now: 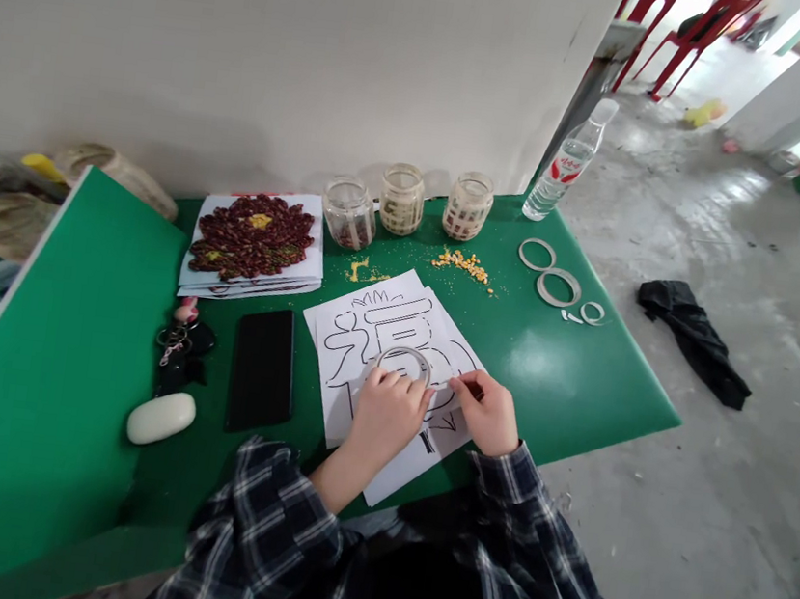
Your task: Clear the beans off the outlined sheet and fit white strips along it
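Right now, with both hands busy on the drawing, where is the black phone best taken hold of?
Grip the black phone across its two long edges near the near end, coming from above. It lies flat, screen up, on the green table, long axis pointing away from the person. Its right edge has bare table before the paper sheet; the keys on the left sit close, so drop the fingers in carefully.

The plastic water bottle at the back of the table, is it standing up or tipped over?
Upright: the water bottle stands on its base at the green table's far corner, cap on top.
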`<state>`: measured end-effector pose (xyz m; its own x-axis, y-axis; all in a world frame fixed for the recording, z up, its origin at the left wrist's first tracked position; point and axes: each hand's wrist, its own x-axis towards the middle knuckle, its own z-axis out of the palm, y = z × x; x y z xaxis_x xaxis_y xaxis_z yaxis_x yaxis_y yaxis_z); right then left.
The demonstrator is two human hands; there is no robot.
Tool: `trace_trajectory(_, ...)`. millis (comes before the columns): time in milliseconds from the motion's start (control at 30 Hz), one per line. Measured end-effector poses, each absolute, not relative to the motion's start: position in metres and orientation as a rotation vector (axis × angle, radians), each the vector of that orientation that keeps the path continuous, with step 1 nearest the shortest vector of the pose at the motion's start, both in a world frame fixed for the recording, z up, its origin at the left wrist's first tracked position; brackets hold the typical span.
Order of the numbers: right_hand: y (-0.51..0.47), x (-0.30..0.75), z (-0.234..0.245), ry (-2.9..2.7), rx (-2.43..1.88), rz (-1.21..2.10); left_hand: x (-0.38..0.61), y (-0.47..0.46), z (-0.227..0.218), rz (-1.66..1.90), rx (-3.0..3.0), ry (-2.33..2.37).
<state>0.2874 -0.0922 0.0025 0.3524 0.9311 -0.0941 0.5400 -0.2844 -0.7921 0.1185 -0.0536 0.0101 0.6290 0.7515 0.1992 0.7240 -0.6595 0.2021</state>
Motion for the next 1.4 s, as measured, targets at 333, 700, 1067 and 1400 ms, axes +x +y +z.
trace_trajectory(333, -0.095, 0.285, -0.015, -1.510, -2.088, 0.439, 0.125, -0.057, 0.004, 0.323, 2.757, 1.306)
trace_trajectory(700, -0.094, 0.281, -0.016, -1.527, -2.121, 0.394, 0.127, -0.057, 0.005, 0.326, 2.741, 1.305)
trace_trajectory(1067, -0.092, 0.283, -0.011, -1.377, -2.100, 0.510, 0.127, -0.056, 0.001, 0.361, 2.777, 1.302)
trace_trajectory(1400, -0.091, 0.286, -0.010, -1.451, -2.043, 0.598, 0.128, -0.056, 0.002, 0.348, 2.766, 1.300)
